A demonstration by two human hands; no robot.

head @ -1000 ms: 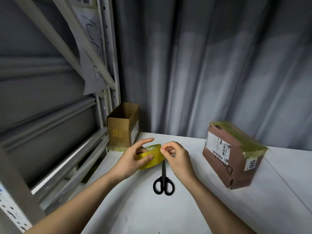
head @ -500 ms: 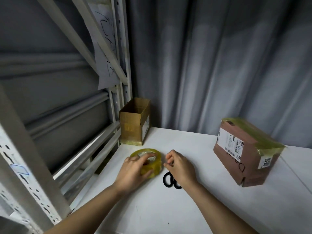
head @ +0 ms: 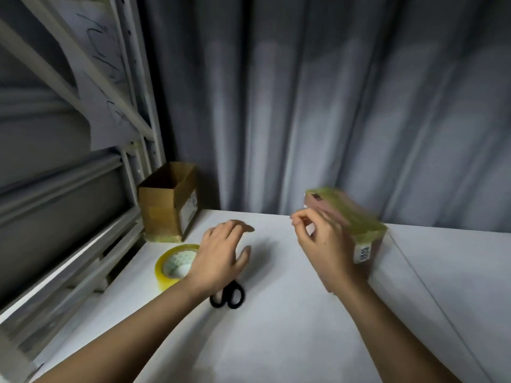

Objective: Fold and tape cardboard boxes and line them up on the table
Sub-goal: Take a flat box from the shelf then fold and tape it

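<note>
Near the middle of the tabletop [head: 276, 313] both hands hover empty; left hand [head: 221, 258] spread, fingers relaxed, above the scissors [head: 229, 295]; right hand [head: 323, 244] loosely curled, gripping nothing, just before the taped box [head: 356, 217] at 2 o'clock; tape roll [head: 172, 265] lies flat at 9 o'clock of the left hand; open box [head: 168, 203] stands at 11 o'clock. Step judged: between boxes, tape set aside; next move likely takes up a box for lining up or closing.
</note>
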